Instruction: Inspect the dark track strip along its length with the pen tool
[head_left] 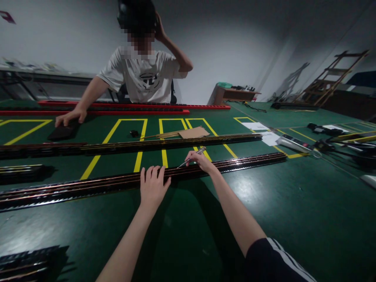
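Note:
A long black rail with copper-coloured strips [102,184] lies across the green table in front of me. My left hand [153,184] rests on it near the middle, fingers spread and lying over its far edge. Just to the right, my right hand [198,159] is closed round a thin metal pen-like tool [186,161], whose tip points down and left onto the rail's strips. Beyond it lies a second long dark rail [176,143], roughly parallel.
Across the table [288,219] a person in a white shirt [147,74] has one hand on a dark block. Red rails [132,106], cardboard [194,132], papers [270,138] and a power strip [296,143] lie farther back. Shorter black pieces [22,172] sit at left.

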`<state>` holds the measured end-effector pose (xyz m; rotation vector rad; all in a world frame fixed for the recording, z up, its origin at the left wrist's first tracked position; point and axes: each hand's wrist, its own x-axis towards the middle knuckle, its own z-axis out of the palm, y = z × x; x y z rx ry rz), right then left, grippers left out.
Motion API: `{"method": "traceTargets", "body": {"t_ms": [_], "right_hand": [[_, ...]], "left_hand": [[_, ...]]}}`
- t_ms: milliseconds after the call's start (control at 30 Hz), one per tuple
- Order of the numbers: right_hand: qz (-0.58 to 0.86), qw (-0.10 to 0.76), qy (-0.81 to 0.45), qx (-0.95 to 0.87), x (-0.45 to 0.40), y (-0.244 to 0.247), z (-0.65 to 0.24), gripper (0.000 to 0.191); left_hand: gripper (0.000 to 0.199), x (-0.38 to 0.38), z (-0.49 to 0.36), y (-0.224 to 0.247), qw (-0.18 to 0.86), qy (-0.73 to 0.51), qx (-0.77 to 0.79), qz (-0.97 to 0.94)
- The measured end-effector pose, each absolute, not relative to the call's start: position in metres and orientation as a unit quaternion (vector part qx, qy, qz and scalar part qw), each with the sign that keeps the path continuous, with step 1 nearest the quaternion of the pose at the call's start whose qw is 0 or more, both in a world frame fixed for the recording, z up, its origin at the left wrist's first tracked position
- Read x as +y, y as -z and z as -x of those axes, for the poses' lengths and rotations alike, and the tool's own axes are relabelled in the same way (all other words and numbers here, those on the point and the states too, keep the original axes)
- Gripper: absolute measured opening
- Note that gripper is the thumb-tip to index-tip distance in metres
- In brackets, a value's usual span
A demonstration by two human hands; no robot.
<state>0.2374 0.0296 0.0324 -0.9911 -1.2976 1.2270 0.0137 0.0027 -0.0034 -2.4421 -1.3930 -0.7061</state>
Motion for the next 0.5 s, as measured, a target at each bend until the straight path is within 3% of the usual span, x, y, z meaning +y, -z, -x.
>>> {"method": "traceTargets", "body": {"t_ms": [300, 500], "right_hand": [[0.409, 0.453, -0.523, -0.595, 0.017, -0.048, -0.236, 0.013], [0.401, 0.452, -0.525, -0.599, 0.017, -0.045, -0.234, 0.014]], "left_hand": [[0.037, 0.002, -0.017, 0.004, 0.124, 0.259, -0.475, 0.832], [0.037, 0.0, -0.018, 0.003, 0.122, 0.256, -0.488, 0.826]]}}
